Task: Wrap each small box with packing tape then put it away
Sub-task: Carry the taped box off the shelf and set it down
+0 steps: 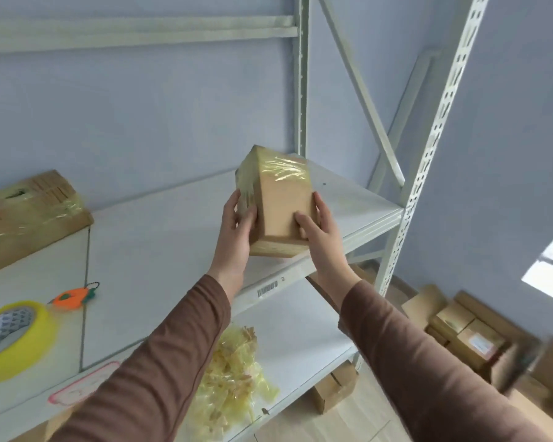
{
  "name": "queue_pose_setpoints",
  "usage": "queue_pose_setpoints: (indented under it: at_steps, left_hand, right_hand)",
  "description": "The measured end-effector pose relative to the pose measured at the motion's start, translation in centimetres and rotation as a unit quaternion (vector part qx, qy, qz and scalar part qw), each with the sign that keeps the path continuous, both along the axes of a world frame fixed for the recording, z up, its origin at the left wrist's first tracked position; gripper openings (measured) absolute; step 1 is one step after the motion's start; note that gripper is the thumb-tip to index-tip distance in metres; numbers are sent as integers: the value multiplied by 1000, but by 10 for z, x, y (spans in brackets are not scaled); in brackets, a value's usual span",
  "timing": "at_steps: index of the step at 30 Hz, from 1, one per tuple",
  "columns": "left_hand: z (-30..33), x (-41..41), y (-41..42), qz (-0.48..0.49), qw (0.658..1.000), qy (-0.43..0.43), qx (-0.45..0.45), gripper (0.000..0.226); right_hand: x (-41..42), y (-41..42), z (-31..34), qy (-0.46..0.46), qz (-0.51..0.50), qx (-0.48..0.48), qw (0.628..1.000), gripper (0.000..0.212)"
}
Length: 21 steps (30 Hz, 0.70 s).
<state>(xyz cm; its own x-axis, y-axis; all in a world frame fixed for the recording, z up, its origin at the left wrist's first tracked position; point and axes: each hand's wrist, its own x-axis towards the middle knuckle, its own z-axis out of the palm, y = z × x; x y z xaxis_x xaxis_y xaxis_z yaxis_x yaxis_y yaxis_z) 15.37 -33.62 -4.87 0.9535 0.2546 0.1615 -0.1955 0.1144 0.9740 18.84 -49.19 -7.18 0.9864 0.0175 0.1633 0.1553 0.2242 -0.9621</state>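
A small brown cardboard box, partly wrapped in yellowish clear packing tape, is held over the front edge of the white metal shelf. My left hand grips its left side, fingers curled round the taped edge. My right hand holds its right side with the thumb across the front face. The far end of the box is above the shelf board; whether it touches the board I cannot tell. A yellow roll of packing tape lies on the shelf at the lower left.
A larger taped cardboard box stands at the shelf's left rear. An orange cutter lies near the roll. Crumpled tape scraps lie on the lower shelf. Several cardboard boxes sit on the floor at right. Shelf uprights stand right of the box.
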Motion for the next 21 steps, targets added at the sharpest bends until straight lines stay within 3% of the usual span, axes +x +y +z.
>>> queue_pose_setpoints:
  at_steps: [6, 16, 21]
  left_hand:
    - [-20, 6, -109, -83, 996, -33, 14, 80]
    - [-81, 15, -351, -224, 973, 26, 35, 55]
    - [-124, 20, -460, -278, 955, 84, 66, 49]
  right_hand:
    - [-28, -110, -18, -57, -119, 1, 991, 55]
    - [-68, -344, -77, 18, -291, -70, 954, 61]
    - [-87, -446, -120, 78, -323, -54, 942, 60]
